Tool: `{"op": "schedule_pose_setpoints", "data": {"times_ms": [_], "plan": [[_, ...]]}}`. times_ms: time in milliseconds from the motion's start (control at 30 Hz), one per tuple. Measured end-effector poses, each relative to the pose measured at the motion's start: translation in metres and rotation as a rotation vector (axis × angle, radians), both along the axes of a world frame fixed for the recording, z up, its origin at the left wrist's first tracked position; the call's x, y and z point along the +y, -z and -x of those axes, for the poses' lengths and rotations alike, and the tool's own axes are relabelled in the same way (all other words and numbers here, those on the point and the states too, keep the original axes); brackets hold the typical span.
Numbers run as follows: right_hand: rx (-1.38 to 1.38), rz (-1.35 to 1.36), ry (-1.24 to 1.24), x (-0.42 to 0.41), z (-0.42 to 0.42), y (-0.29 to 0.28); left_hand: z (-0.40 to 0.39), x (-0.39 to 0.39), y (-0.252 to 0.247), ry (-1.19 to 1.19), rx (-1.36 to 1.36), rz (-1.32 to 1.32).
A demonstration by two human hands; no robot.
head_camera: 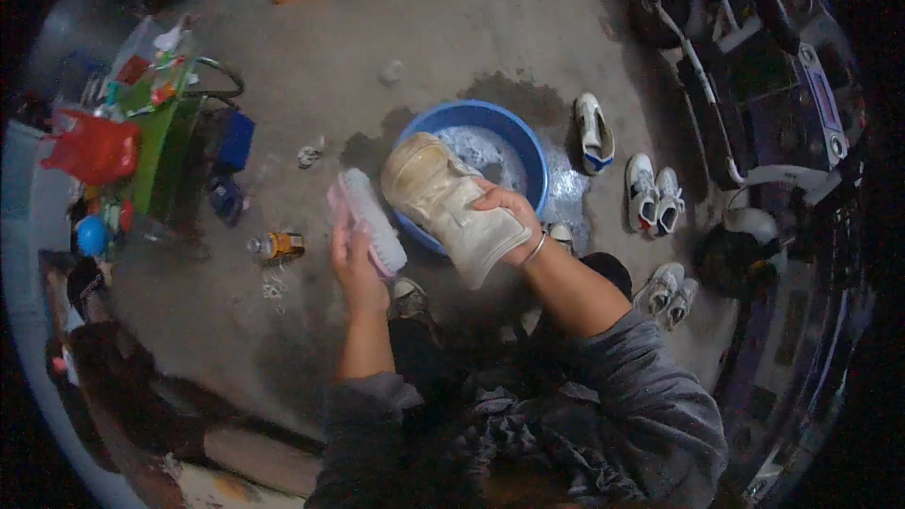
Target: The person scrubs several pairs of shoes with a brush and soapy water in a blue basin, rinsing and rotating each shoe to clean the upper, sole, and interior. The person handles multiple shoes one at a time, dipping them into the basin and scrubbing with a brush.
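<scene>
My left hand (358, 261) holds a scrub brush (373, 223) with a pink back and white bristles, the bristles facing right. In my right hand (510, 215) is a whitish, wet-looking high-top shoe (449, 201), gripped by its upper part, with its yellowed toe end pointing up and left. The brush and the shoe are apart. Below the shoe stands a round blue plastic basin (539, 155) holding water with white suds. The shoe hides the basin's lower left part.
White shoes (594, 133) stand on the concrete floor at the right, with two more pairs (654, 194), (667, 291) beyond. A bottle with an orange label (279, 245) and white laces (274, 290) lie left. A wheeled machine stands at the right edge; a red plastic bag (95, 147) is far left.
</scene>
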State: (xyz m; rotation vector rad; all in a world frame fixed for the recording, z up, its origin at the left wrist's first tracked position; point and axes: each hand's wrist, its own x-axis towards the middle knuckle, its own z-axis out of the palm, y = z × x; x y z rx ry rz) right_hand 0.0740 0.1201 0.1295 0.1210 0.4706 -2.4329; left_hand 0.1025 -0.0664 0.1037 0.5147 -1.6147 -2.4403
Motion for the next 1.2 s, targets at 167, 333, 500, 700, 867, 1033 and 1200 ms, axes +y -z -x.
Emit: {"op": "schedule_pose_setpoints", "data": {"times_ms": [167,333,500,700,867,1033,1200], "plan": [[-0.049,-0.318,-0.02,0.006,-0.005,0.044,0.025,0.008,0.037,-0.018,-0.115,0.038],[-0.139,-0.222,0.042,0.013,0.011,0.052,0.051,0.02,0.034,0.053,-0.17,0.056],[-0.251,-0.14,0.105,0.018,0.023,0.062,0.07,0.033,0.036,0.071,-0.221,0.086],[-0.233,-0.19,0.131,0.022,0.028,0.06,0.073,0.036,0.043,0.114,-0.154,0.084],[-0.232,-0.195,0.148,0.025,0.026,0.055,0.075,0.04,0.046,0.046,-0.263,0.107],[-0.25,-0.195,0.169,0.025,0.023,0.059,0.075,0.041,0.046,0.039,-0.291,0.148],[-0.246,-0.195,0.166,0.03,0.02,0.06,0.073,0.042,0.049,0.058,-0.274,0.177]]}}
